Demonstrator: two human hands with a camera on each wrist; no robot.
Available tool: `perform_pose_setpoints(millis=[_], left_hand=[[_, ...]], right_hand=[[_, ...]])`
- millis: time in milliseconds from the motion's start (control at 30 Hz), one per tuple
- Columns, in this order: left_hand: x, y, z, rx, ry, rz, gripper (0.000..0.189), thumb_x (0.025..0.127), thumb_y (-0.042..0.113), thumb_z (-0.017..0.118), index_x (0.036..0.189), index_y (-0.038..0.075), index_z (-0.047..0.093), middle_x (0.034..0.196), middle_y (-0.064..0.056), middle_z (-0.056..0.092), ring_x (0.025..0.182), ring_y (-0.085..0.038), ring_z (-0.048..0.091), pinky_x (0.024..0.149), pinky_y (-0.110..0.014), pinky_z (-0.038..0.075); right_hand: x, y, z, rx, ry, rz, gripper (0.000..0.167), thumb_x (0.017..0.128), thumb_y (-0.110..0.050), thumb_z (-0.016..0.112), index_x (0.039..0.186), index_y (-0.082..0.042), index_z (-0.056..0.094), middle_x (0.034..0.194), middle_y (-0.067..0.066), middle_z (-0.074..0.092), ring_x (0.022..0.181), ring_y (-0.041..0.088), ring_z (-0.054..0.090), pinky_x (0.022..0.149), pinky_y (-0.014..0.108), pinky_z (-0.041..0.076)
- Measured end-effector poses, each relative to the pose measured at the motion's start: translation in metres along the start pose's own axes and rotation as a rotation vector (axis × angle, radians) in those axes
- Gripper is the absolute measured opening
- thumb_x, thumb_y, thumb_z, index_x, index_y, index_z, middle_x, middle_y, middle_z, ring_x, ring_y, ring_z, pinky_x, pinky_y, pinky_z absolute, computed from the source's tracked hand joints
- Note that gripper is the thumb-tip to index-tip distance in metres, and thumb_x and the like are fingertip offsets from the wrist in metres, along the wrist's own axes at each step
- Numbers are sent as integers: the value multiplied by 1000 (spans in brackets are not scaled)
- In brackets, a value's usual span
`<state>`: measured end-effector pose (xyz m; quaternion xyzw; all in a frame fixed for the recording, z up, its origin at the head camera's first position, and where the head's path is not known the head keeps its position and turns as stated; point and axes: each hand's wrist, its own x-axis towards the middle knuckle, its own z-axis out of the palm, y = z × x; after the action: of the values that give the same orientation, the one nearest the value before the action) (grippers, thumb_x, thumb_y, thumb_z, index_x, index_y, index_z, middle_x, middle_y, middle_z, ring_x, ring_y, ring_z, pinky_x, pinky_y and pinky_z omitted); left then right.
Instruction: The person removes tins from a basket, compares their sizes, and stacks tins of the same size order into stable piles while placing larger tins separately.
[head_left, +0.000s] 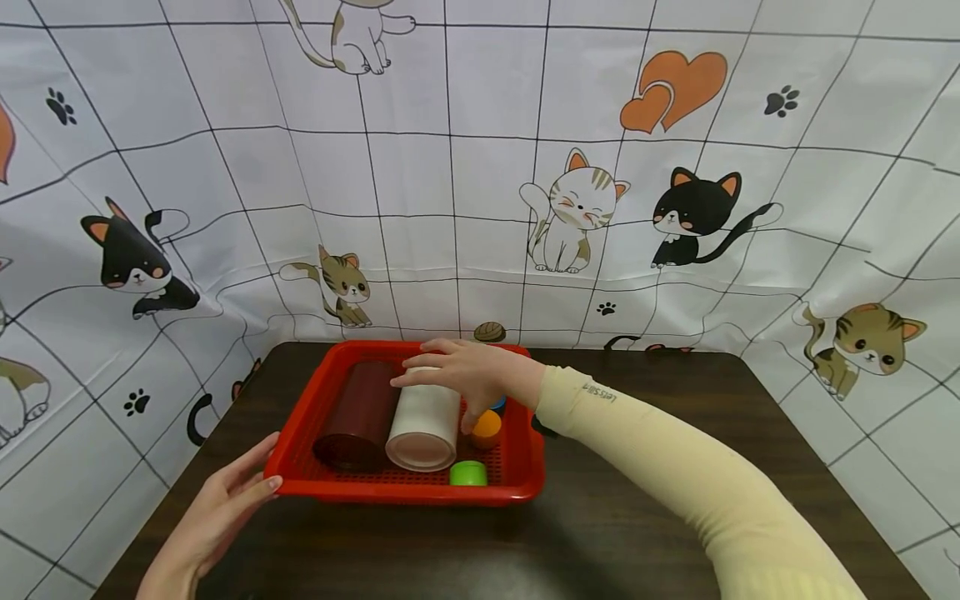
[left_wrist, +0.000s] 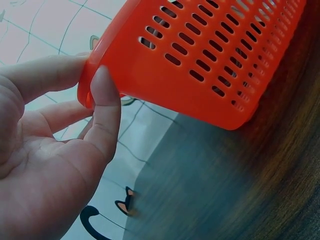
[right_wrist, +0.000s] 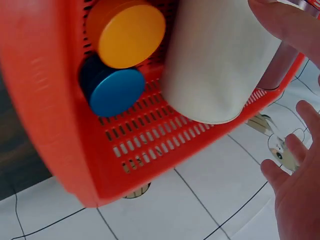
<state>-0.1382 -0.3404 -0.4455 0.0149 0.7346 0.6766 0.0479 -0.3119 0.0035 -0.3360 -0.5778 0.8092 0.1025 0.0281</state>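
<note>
A red plastic basket with slotted walls rests on the dark table. My left hand pinches its rim at the near left corner, thumb on one side and fingers on the other. Lying in the basket are a dark maroon cylinder and a white cylinder. My right hand hovers over the white cylinder with fingers spread, holding nothing. Beside that cylinder sit small round pieces: an orange one, a blue one and a green one.
The dark wood-grain table extends to both sides of the basket. Behind it and at the sides hangs a white gridded sheet printed with cats, paws and hearts. A yellow sleeve covers the right forearm, which crosses the basket's right rim.
</note>
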Motion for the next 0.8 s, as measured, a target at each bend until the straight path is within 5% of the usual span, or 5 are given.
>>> perform_pose_setpoints(millis=[433,800], left_hand=[[-1,1,2,53,32,-59,72,100,12,56,158,4,14,119,36,50,109,7,62,87,-13,52],[0,0,-1,56,24,-70,71,101,15,55,159,5,15,121,35,49,110,8,60,88,-12,51]], right_hand=[[20,-9,2,288,-49,-10,103,69,-37,89,154,-31,31,165,4,20,152,32,13,119,50,31],[28,-21,18,116,-116,-51,106,71,-38,87,157,-32,24,166,-2,19,154,31,13,124,51,19]])
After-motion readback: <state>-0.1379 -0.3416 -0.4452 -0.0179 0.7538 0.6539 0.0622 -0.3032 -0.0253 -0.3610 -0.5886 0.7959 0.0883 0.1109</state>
